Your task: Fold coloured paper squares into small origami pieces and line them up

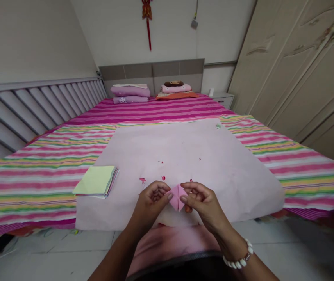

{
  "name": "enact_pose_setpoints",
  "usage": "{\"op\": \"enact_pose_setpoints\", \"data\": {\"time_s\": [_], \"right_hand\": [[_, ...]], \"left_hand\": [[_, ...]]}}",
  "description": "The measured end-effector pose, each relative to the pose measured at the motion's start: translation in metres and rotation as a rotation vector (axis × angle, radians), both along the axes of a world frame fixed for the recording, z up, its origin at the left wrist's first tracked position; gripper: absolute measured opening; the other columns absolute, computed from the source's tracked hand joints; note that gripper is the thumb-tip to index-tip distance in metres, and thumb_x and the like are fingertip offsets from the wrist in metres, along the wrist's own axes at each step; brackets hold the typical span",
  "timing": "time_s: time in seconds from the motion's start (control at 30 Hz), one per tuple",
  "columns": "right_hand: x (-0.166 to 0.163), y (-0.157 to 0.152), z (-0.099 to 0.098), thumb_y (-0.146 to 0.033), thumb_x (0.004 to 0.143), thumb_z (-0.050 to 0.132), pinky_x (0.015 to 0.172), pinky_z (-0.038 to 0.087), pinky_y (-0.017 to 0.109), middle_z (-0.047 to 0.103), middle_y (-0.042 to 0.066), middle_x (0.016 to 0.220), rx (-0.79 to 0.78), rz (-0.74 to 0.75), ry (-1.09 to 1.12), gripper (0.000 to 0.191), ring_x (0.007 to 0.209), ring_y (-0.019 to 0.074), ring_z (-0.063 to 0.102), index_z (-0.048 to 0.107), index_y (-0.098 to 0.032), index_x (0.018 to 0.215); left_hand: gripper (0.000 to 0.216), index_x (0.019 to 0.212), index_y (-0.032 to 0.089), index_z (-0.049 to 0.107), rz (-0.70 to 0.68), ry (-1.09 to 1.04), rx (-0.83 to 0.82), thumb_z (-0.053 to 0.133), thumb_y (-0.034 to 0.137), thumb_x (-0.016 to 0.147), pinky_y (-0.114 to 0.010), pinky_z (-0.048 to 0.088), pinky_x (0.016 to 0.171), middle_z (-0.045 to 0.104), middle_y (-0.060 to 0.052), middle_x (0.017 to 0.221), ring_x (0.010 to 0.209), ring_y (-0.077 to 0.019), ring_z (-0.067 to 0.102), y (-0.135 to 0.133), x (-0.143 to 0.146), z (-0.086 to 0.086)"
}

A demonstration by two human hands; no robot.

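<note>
You see dim, soft light and muted colours; wide-angle distortion tilts the wardrobe at upper right and stretches the edges, while the tiled floor at lower right blurs into shadow.

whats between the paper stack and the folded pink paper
In the head view, rightward from the paper stack: a stretch of pale sheet, a small red scrap, then the left hand, holding the folded pink paper.
</note>
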State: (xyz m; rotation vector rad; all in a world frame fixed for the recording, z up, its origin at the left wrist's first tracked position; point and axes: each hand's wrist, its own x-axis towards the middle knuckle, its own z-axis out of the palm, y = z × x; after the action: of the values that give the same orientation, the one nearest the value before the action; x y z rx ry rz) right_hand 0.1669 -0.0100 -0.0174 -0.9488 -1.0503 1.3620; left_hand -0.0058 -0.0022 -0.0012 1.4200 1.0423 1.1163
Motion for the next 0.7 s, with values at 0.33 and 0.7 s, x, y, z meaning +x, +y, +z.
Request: {"op": "enact_pose_setpoints", "data": {"time_s": [0.33, 0.7], "right_hand": [[0.0051, 0.0012, 0.0003, -0.031, 0.063, 0.081, 0.044, 0.042, 0.021, 0.058, -0.006, 0.044, -0.019, 0.091, -0.045, 0.028, 0.038, 0.0098, 0.054, 0.064, -0.018, 0.081], [0.0071, 0.0024, 0.0003, -0.031, 0.058, 0.083, 0.047, 0.044, 0.021, 0.065, -0.003, 0.050, -0.115, 0.255, -0.017, 0.031, 0.042, 0.0099, 0.057, 0.060, -0.017, 0.074]], "left_hand": [[0.019, 0.081, 0.017, 0.053, -0.194, -0.019, -0.108, 0.067, 0.030, 0.077, -0.021, 0.041, 0.057, 0.053, 0.004, 0.066, 0.059, -0.0086, 0.052, 0.0028, -0.0053, 0.0032], [0.020, 0.084, 0.016, 0.064, -0.202, 0.057, -0.161, 0.064, 0.035, 0.079, -0.024, 0.049, 0.056, 0.061, 0.002, 0.058, 0.054, -0.0114, 0.060, 0.0012, -0.0051, 0.0037]]}}
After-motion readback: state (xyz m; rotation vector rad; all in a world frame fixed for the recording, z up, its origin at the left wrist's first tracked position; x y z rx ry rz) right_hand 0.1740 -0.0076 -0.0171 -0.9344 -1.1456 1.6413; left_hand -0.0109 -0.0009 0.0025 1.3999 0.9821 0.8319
